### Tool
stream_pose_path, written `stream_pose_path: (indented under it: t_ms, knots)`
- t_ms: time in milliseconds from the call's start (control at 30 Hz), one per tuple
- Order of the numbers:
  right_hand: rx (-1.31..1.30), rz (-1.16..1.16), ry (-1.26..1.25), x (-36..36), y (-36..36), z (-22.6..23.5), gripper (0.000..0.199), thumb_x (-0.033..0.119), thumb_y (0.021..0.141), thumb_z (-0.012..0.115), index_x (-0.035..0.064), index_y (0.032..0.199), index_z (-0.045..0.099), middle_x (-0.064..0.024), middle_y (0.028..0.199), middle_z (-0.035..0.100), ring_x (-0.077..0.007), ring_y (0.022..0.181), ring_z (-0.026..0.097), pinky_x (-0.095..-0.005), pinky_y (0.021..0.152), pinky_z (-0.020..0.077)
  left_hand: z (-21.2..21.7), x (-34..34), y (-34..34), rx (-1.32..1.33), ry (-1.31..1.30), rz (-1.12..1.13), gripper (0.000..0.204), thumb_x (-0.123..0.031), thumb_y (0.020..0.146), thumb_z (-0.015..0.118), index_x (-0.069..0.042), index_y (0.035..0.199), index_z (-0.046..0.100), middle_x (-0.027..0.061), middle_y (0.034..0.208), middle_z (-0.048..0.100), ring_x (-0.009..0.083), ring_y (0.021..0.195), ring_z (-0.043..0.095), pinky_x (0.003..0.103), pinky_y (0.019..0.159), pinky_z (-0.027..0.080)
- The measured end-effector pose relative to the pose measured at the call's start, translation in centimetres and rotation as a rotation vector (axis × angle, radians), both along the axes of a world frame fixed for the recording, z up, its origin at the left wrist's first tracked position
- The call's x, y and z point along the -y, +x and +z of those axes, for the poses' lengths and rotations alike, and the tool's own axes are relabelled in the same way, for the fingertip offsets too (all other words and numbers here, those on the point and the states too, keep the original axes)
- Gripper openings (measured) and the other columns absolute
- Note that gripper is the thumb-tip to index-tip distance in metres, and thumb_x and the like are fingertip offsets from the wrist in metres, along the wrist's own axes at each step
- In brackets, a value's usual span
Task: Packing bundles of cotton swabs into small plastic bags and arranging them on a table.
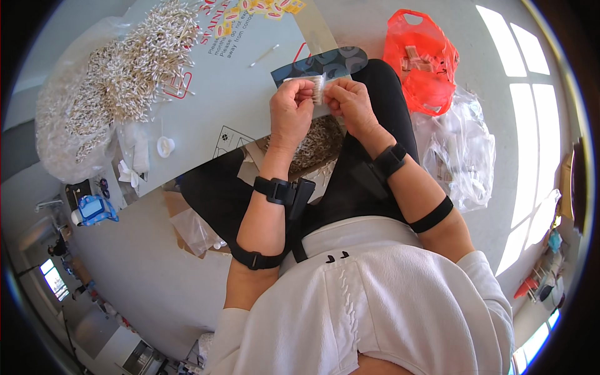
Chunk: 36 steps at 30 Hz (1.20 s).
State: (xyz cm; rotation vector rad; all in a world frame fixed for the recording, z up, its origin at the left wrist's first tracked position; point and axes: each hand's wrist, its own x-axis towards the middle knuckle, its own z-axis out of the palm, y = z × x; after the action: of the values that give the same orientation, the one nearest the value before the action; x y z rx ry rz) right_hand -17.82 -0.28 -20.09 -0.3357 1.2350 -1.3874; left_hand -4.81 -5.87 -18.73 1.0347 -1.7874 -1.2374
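Between both hands, just over the table's edge, is a small clear pack of cotton swabs, its white tips lined up in a row. My left hand is closed on the pack's left side, thumb against fingers. On the other side, my right hand pinches the pack's right edge with thumb and forefinger. A large heap of loose cotton swabs lies at the far left of the table, partly in a clear plastic bag. One single swab lies apart on the tabletop. Below my hands, a cardboard box holds many more swabs.
Small yellow and white packets or labels lie at the table's far edge. A round white container stands near the left side of the table. To the right are a red plastic bag and clear bags. A blue package is at left.
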Motion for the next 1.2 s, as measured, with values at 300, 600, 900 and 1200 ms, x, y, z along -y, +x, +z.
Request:
stream_pose_path:
  t_ms: [300,600,900,1200]
  knots:
    - [-0.414,0.051,0.146,-0.2,-0.4,-0.9,0.01,0.006,0.08,0.058,0.0011,0.07,0.057,-0.0025,0.062,0.056,-0.0065,0.048,0.046,-0.0201,0.043,0.0342,1.3,0.1,1.0,0.467,-0.454,0.012,0.046,-0.005,0.074,0.064,-0.003,0.119,0.052,0.0144,0.126,0.048,0.0317,0.118,0.044,0.042,0.097,0.037]
    - [-0.461,0.036,0.214,-0.2,-0.4,0.5,0.01,0.005,0.08,0.055,-0.0029,0.074,0.059,-0.0072,0.06,0.06,-0.0088,0.043,0.05,-0.0209,0.039,0.0391,-0.5,-1.9,2.0,0.825,-0.572,-0.244,0.075,-0.036,0.08,0.065,-0.01,0.141,0.03,0.0114,0.148,0.027,0.0273,0.137,0.024,0.049,0.109,0.02]
    - [-0.686,0.219,0.121,0.0,-0.4,0.3,0.015,0.005,0.076,0.06,-0.0045,0.064,0.061,-0.0102,0.054,0.06,-0.0139,0.045,0.058,-0.0264,0.042,0.0451,-0.7,-1.3,2.2,0.791,-0.608,-0.265,0.08,-0.03,0.075,0.07,-0.01,0.141,0.03,0.0108,0.147,0.029,0.0269,0.137,0.025,0.048,0.11,0.021]
    - [0.329,0.148,0.205,-0.2,-0.8,2.1,0.012,0.003,0.08,0.059,0.0029,0.069,0.054,-0.003,0.06,0.052,-0.0054,0.041,0.038,-0.019,0.034,0.0245,-0.3,-1.9,2.0,0.472,-0.472,-0.143,0.073,-0.003,0.065,0.071,-0.005,0.131,0.04,0.0121,0.135,0.044,0.0306,0.129,0.037,0.043,0.107,0.029]
